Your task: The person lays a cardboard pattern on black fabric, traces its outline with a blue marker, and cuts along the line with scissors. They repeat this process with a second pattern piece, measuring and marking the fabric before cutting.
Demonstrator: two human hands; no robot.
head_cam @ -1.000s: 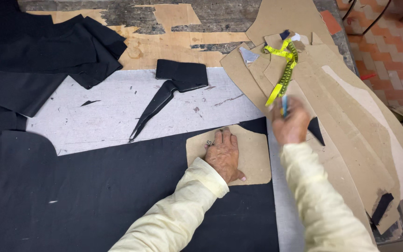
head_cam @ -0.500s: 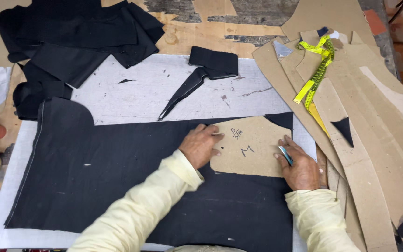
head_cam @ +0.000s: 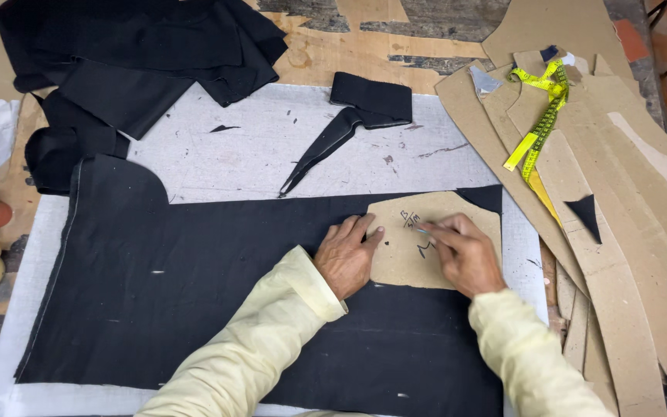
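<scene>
A small cardboard pattern piece (head_cam: 426,247), tan and stiff with a curved top and handwritten marks, lies flat on a wide sheet of black fabric (head_cam: 194,286); the fabric is matte and smooth, spread over a pale, scuffed cutting board (head_cam: 272,139), and its upper left corner is cut in a rounded lobe. The left hand (head_cam: 347,255) lies palm down with fingers spread, pressing the left edge of the pattern piece against the cloth; it pins the card and grips nothing. The right hand (head_cam: 465,255) rests on the card's right half, fingers curled and pointing up and left, closed around a small bluish marker (head_cam: 424,228) (likely chalk, too small to be sure) whose tip touches the card near the written marks; both forearms wear pale yellow sleeves and come in from the bottom edge.

Above the card, on the bare board, sits a folded black offcut (head_cam: 370,99) with a long tapered black strip (head_cam: 322,150) trailing from it; a heap of black cloth (head_cam: 140,54) fills the upper left. To the right, just past the board's edge, long cardboard patterns (head_cam: 627,216) overlap in a stack, with a yellow measuring tape (head_cam: 542,116) draped across them and a small black triangle scrap (head_cam: 585,216); left of the hands the fabric lies open and flat.
</scene>
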